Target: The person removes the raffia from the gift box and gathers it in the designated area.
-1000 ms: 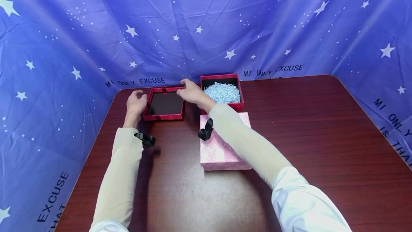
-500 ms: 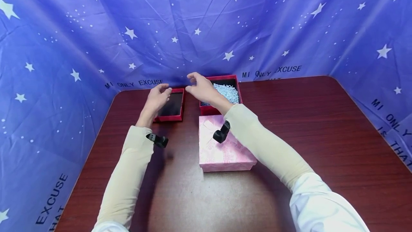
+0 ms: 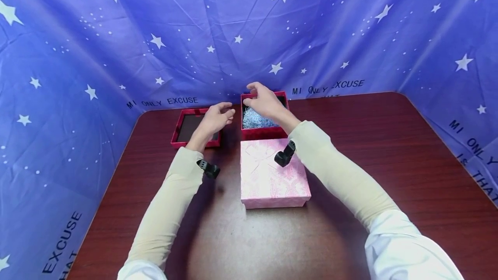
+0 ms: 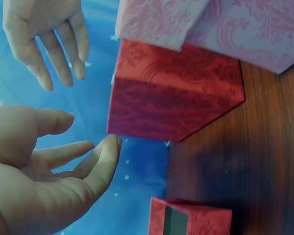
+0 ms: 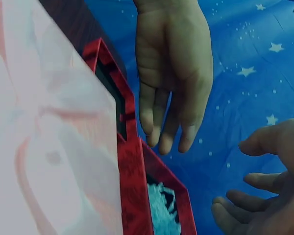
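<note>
A red box [image 3: 260,133] filled with pale blue shredded paper [image 3: 253,119] stands at the back of the table. My right hand [image 3: 264,100] hovers over it with fingers loosely bent and holds nothing. To the left lies the box's red lid [image 3: 186,128], inside up. My left hand [image 3: 218,116] floats above the lid's right edge, fingers relaxed and empty. In the left wrist view the left hand [image 4: 49,171] is spread near the red box [image 4: 171,98], apart from it. The right wrist view shows the right hand [image 5: 264,196] beside the box rim [image 5: 132,171].
A closed pink box [image 3: 272,172] sits on the dark wood table [image 3: 389,154] just in front of the red box. A blue star-printed cloth [image 3: 249,25] walls in the back and both sides. The table's right half and front are bare wood.
Both hands have let go of the red lid and moved right. The right hand now hangs over the filled red box; the left hand has come off the lid's left side.
</note>
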A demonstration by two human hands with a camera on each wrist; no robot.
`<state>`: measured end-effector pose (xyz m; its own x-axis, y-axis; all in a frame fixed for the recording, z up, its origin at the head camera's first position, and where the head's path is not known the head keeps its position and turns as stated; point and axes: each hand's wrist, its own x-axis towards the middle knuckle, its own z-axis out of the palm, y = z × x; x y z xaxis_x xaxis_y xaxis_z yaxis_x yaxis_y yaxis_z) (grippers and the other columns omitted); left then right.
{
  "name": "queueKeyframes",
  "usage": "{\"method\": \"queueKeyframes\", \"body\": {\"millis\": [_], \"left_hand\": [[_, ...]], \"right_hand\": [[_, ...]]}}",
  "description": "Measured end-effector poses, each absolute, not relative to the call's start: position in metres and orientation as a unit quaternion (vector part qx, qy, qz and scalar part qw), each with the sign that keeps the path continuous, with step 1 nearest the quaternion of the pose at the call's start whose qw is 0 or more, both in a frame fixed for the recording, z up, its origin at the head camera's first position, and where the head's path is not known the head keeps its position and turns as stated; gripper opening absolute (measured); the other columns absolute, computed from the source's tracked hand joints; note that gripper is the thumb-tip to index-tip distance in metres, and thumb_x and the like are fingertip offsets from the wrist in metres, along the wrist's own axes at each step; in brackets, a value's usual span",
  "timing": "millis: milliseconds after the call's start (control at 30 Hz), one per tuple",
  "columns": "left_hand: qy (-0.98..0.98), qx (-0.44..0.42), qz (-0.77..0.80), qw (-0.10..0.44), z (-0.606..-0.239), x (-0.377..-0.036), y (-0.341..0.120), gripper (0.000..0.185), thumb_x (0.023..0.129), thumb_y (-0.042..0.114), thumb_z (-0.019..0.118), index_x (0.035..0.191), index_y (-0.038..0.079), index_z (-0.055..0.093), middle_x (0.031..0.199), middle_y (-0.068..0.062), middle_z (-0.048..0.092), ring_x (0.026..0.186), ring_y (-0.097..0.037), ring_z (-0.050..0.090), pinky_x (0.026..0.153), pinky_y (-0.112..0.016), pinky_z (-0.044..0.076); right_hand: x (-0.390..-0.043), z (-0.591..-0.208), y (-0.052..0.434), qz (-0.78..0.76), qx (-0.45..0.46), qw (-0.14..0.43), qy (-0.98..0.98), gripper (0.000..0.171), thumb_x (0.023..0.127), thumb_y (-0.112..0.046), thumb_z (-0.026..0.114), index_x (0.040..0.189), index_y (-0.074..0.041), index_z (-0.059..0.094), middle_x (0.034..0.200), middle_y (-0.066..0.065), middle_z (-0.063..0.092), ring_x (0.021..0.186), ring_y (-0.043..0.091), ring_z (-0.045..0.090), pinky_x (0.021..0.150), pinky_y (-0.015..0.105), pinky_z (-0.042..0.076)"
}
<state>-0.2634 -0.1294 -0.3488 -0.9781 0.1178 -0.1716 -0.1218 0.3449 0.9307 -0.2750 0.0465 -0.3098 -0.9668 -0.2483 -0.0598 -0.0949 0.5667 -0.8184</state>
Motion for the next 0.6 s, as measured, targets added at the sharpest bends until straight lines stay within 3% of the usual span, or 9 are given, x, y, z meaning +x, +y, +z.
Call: {"method": "queueKeyframes", "body": {"millis": [200,400,600], "left_hand": [[0.822,0.006,0.556,0.124,-0.35,-0.266,-0.117,0.048,0.099,0.009,0.049,0.144,0.0,0.037,0.131,-0.022,0.055,0.114,-0.036,0.059,0.102,-0.043,0.047],[0.827,0.008,0.545,0.135,-0.353,-0.269,-0.11,0.05,0.097,0.006,0.051,0.144,-0.001,0.036,0.13,-0.021,0.054,0.114,-0.032,0.06,0.098,-0.039,0.05],[0.827,0.017,0.543,0.146,-0.359,-0.272,-0.106,0.048,0.096,0.0,0.05,0.142,-0.005,0.037,0.132,-0.024,0.051,0.117,-0.032,0.057,0.097,-0.04,0.051]], "right_hand": [[-0.284,-0.314,0.063,-0.438,-0.084,0.096,0.89,0.059,0.093,-0.024,0.061,0.144,-0.01,0.036,0.144,0.015,0.043,0.128,0.029,0.046,0.104,0.043,0.043],[-0.291,-0.321,0.075,-0.405,-0.076,0.116,0.904,0.065,0.091,-0.028,0.063,0.144,-0.007,0.034,0.147,0.017,0.039,0.135,0.03,0.038,0.111,0.044,0.036],[-0.297,-0.325,0.079,-0.377,-0.059,0.173,0.908,0.072,0.09,-0.035,0.062,0.147,-0.007,0.028,0.152,0.014,0.032,0.138,0.029,0.033,0.114,0.045,0.031]]}}
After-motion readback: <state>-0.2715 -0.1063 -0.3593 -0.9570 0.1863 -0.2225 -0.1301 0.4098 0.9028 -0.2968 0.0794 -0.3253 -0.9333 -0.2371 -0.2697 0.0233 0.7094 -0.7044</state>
